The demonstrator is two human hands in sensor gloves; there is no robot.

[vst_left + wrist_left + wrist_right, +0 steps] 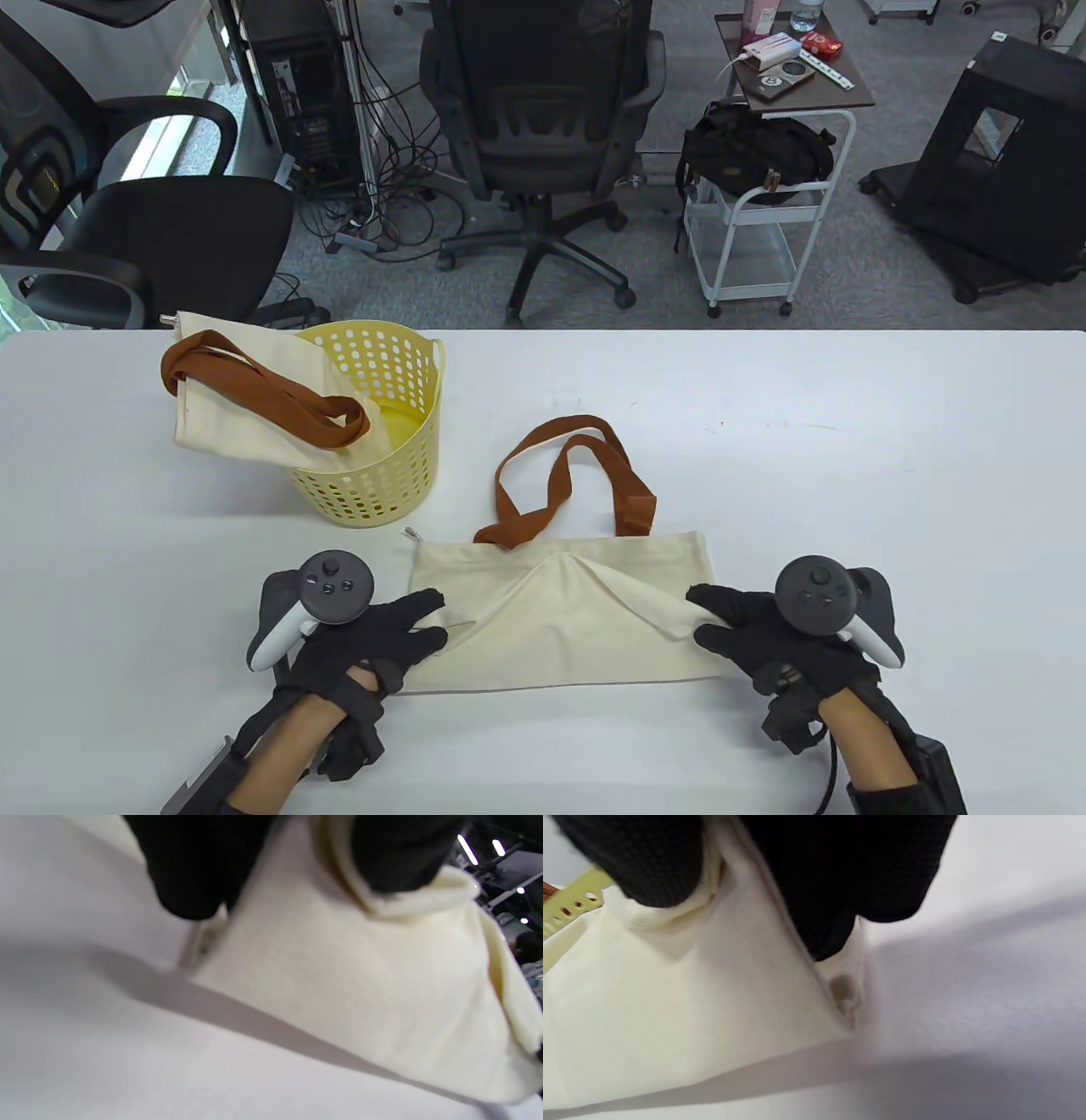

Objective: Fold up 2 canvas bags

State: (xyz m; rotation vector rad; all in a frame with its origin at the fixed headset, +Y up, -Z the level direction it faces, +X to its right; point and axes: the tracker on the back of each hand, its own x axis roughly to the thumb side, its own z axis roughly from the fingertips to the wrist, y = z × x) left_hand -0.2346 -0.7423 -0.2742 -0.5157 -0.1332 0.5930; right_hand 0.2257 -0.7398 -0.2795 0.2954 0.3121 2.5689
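A cream canvas bag (543,632) with brown handles (564,480) lies on the white table (848,475) near the front edge, handles pointing away. My left hand (416,628) pinches the bag's left edge; its fingers (191,878) hold cream cloth (360,984) in the left wrist view. My right hand (708,615) pinches the bag's right edge, lifting it into a ridge; its fingers (840,878) grip cloth (691,1005) in the right wrist view. A second cream bag (246,399) with brown handles hangs over the rim of a yellow basket (382,475).
The perforated yellow basket stands left of centre on the table; its rim also shows in the right wrist view (568,904). Behind the table's far edge are black office chairs (543,127), a white cart (755,229) and cables on the floor.
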